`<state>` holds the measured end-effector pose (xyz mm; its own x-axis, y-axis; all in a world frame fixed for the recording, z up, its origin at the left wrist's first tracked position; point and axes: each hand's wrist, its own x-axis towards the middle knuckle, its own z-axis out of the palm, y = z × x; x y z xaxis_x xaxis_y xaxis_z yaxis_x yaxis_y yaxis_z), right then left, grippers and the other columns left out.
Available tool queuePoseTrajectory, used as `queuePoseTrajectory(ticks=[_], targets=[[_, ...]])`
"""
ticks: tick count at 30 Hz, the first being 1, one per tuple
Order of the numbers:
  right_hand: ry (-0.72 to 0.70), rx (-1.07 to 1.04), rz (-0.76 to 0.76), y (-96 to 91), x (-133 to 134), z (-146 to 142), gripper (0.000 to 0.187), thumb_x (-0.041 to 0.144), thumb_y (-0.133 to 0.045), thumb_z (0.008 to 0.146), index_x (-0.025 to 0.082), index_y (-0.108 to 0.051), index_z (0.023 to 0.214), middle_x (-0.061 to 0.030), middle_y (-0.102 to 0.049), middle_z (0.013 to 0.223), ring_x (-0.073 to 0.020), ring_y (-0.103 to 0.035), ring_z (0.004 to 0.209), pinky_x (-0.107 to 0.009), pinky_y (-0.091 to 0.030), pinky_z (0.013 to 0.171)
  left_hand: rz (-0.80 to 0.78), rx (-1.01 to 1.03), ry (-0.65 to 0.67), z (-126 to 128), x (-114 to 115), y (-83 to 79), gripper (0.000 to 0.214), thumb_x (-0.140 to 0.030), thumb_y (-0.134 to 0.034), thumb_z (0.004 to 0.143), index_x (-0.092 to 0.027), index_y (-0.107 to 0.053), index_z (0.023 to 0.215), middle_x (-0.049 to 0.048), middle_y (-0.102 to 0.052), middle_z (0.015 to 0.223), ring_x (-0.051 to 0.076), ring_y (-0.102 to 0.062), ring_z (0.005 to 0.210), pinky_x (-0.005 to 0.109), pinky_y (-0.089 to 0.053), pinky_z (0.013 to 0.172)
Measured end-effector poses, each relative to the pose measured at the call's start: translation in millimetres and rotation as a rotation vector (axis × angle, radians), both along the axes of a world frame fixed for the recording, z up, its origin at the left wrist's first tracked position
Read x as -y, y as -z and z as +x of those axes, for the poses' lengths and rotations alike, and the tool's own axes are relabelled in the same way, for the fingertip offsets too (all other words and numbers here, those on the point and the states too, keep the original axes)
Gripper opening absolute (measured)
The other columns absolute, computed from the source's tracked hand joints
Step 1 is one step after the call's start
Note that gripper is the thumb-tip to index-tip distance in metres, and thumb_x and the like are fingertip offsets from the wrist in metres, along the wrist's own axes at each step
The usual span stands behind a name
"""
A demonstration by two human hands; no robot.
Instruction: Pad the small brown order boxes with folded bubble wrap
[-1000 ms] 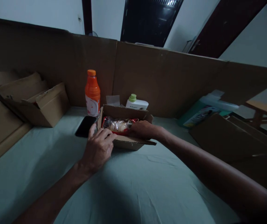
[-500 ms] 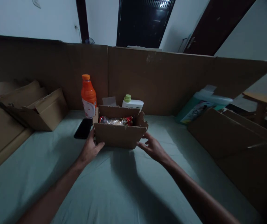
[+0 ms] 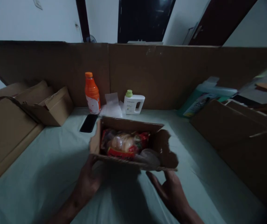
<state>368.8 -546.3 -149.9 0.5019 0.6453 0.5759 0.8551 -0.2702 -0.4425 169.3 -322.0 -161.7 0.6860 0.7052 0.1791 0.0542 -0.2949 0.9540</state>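
An open-topped cardboard box (image 3: 133, 123) is tilted toward me, close in front, its inside showing. In it lies a clear and red plastic packet (image 3: 124, 144) with pale, rounded contents; a translucent item (image 3: 150, 157) sits at its right. My left hand (image 3: 88, 180) grips the box's near left corner, slightly blurred. At the near right corner my right hand (image 3: 170, 188) holds the box, thumb apart from the fingers. The fingertips of both hands are partly hidden by the box. A black phone (image 3: 89, 123) lies on the cloth just beyond its left side.
Behind stand an orange bottle (image 3: 92, 95), white plastic pieces (image 3: 112, 105) and a white jug (image 3: 134, 105) with a green cap. Cardboard boxes (image 3: 56, 107) line the left. On the right, a teal liquid container (image 3: 200, 99) leans by more cardboard (image 3: 217, 124). A cardboard wall (image 3: 158, 76) closes the back.
Both hands have drawn the box toward me and tipped it, so its contents show more. The white jug and plastic pieces behind it have come into fuller view.
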Motion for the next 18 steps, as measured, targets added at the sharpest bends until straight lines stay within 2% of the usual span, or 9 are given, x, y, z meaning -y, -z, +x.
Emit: queuePoseTrajectory(ticks=[3,6,11,13,16,18], targets=[[-0.162,0.071,0.001,21.3,-7,-38,0.049,0.031,-0.056,0.094,0.021,-0.046,0.141,-0.0154,-0.068,0.123,-0.0294,-0.068,0.106,-0.041,-0.059,0.08,-0.03,-0.041,-0.136,-56,-7,10.6,0.048,-0.04,-0.063,0.085,-0.02,-0.055,0.127,0.011,-0.065,0.127,0.028,-0.059,0.125,0.041,-0.048,0.107],[-0.279,0.011,-0.041,29.4,-7,-43,0.071,0.037,-0.059,0.094,0.022,-0.028,0.156,-0.0165,-0.059,0.138,-0.0315,-0.06,0.122,-0.048,-0.055,0.096,-0.093,-0.109,-0.234,-82,-9,10.9,0.052,-0.044,-0.066,0.082,-0.019,-0.054,0.127,0.0114,-0.067,0.123,0.028,-0.062,0.121,0.039,-0.051,0.103],[-0.442,-0.255,-0.068,25.1,-11,-18,0.107,0.062,-0.067,0.083,0.025,-0.005,0.162,-0.0156,-0.023,0.165,-0.0344,-0.031,0.148,-0.052,-0.037,0.117,-0.1,-0.181,-0.338,-87,-2,14.9,0.062,-0.044,-0.064,0.078,-0.02,-0.049,0.133,0.0132,-0.059,0.136,0.025,-0.063,0.115,0.036,-0.054,0.096],[-0.501,-0.341,-0.055,25.6,-20,-12,0.119,0.066,-0.072,0.076,0.026,0.0,0.162,-0.0143,-0.014,0.167,-0.0357,-0.022,0.151,-0.053,-0.029,0.121,-0.07,-0.208,-0.388,-89,-1,18.5,0.061,-0.044,-0.062,0.075,-0.019,-0.051,0.13,0.0132,-0.061,0.13,0.024,-0.066,0.104,0.034,-0.057,0.086],[-0.569,-0.442,-0.037,31.2,-36,-11,0.133,0.068,-0.079,0.066,0.024,0.002,0.162,-0.0158,-0.016,0.166,-0.0373,-0.02,0.151,-0.053,-0.024,0.123,-0.071,-0.28,-0.383,-91,-2,24.1,0.051,-0.041,-0.062,0.069,-0.019,-0.059,0.115,0.0105,-0.068,0.109,0.024,-0.068,0.088,0.031,-0.059,0.07],[-0.587,-0.48,-0.023,35.8,-43,-11,0.138,0.067,-0.083,0.061,0.023,0.001,0.162,-0.0166,-0.022,0.163,-0.0377,-0.023,0.15,-0.052,-0.025,0.123,-0.099,-0.281,-0.358,-88,-4,27.1,0.048,-0.038,-0.063,0.067,-0.02,-0.06,0.111,0.0087,-0.069,0.105,0.024,-0.069,0.086,0.03,-0.059,0.066]])
